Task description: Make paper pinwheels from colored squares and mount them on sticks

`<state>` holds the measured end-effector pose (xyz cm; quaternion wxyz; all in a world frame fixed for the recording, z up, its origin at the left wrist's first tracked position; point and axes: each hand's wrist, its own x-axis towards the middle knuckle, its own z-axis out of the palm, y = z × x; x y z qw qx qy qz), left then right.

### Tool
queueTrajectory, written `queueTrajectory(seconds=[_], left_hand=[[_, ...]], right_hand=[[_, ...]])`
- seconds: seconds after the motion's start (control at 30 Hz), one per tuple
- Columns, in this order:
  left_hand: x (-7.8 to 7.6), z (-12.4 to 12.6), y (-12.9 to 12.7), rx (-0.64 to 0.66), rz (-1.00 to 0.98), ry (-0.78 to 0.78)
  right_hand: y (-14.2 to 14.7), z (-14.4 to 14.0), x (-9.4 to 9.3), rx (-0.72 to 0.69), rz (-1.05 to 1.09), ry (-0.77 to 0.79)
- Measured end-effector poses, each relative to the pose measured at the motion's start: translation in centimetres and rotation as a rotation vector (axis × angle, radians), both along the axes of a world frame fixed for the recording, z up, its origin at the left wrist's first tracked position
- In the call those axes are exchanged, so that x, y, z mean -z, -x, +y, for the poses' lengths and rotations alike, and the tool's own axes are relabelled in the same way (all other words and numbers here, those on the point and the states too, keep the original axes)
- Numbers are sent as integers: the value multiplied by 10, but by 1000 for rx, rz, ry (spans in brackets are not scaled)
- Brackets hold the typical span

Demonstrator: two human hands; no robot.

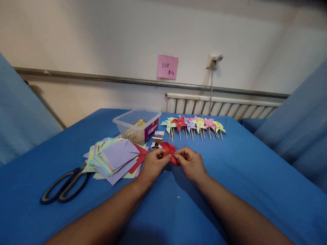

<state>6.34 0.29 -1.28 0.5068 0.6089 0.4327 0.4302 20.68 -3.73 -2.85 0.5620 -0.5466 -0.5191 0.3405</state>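
Pinching red paper [170, 148], left fingers [165, 159] and right fingers [181, 159] hide parts of its edges.

Fingers [166, 158] partly hide the red paper [168, 147]; sheets [120, 153] cover the scissors' [68, 184] blades

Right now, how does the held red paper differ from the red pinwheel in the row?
The left hand and right hand grip the red paper; the red pinwheel is untouched on the blue table. A stick extends below the red pinwheel; none shows on the red paper. Both are red and folded.
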Motion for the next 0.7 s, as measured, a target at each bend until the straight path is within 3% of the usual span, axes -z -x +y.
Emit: queueTrajectory(seconds=[0.4,0.7], left_hand=[[-1,-3,-2,-38,-104,175],[-5,-7,-3,-64,-18,66]], right_hand=[[3,-3,-1,20,-31,-40],[4,-6,-4,28,-68,-73]])
